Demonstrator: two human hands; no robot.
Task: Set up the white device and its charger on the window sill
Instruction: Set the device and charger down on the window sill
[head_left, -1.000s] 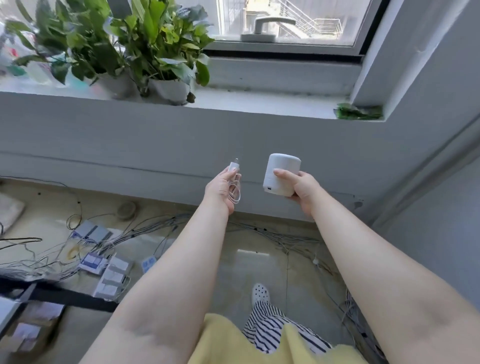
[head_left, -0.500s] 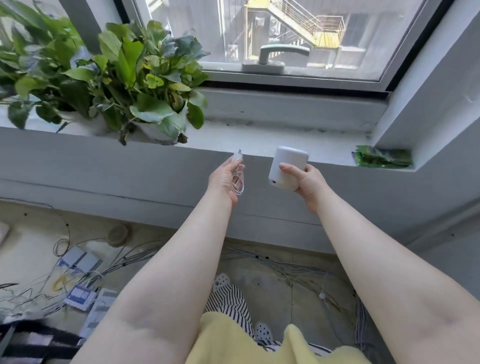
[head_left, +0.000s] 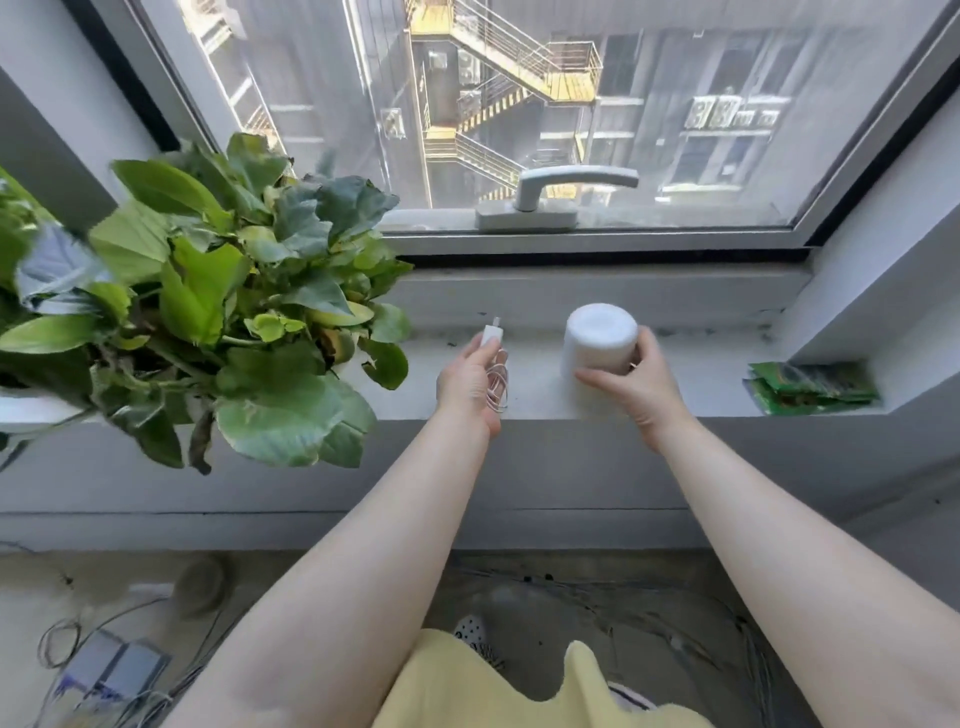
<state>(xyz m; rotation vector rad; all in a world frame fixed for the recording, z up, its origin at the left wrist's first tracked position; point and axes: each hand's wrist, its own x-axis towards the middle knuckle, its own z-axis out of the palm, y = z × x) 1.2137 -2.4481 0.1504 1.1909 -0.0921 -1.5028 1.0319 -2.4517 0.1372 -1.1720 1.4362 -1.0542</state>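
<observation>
The right hand's grip (head_left: 631, 387) is wrapped around the white device (head_left: 600, 340), which is held upright at the window sill (head_left: 691, 389) — whether it touches cannot be told. The charger (head_left: 490, 336) and its coiled cable (head_left: 497, 384) are clasped in the left hand (head_left: 470, 384), beside a leafy plant (head_left: 223, 312).

Bare window sill (head_left: 696, 387) lies between white device (head_left: 600, 340) and green packets (head_left: 810, 387) at the right corner. Potted plant (head_left: 223, 312) leaves overhang the sill's left, near the left hand (head_left: 470, 384).
</observation>
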